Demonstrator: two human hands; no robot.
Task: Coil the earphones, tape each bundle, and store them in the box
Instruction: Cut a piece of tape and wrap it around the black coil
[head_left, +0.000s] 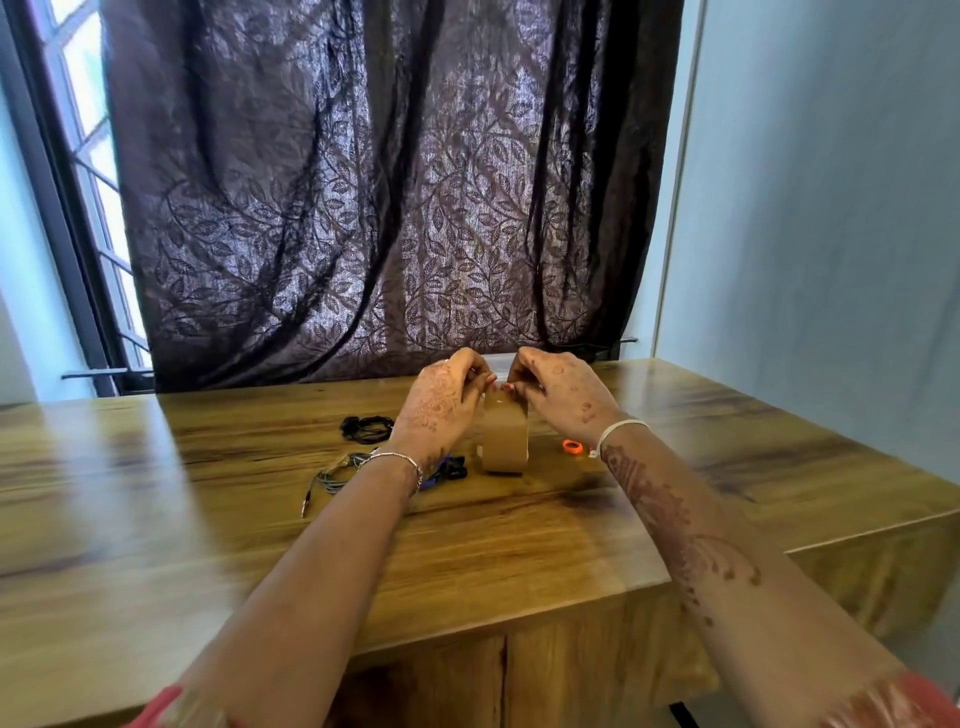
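Left hand (441, 402) and right hand (558, 392) pinch the top of the tape roll (504, 439) standing on the table (519, 551), likely freeing a strip that next must wrap the earphones (366, 428) lying left of it

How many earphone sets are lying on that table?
3. A black set lies left of the left hand; a grey set lies nearer, beside the wrist; a blue-and-black set peeks out between that wrist and the tape. Others may be hidden.

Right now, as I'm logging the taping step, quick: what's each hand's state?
Left hand: closed, pinching the top of the tape roll.
Right hand: closed, pinching the top of the same tape roll.
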